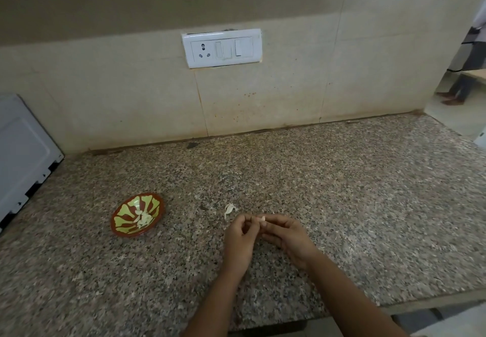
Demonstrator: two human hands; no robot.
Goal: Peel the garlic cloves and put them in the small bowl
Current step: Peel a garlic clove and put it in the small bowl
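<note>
A speckled counter (pixel 342 205) was seen below a tiled wall. A white appliance (pixel 21 152) was stood at its left edge, and a switch plate (pixel 222 48) was set in the wall. The left hand (pixel 238 239) and right hand (pixel 286 236) were held together just above the counter. The small bowl (pixel 113 225) was placed to their left, and peeled cloves (pixel 143 218) were heaped inside it. A scrap of peel (pixel 229 209) was left just beyond the hands. One garlic clove (pixel 262 219) was pinched in the grip of both hands, at the fingertips.

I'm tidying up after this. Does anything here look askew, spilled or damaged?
The switch plate on the wall sits tilted, with dark gaps at its edges. A scrap of garlic skin lies on the countertop right of the small bowl.
</note>
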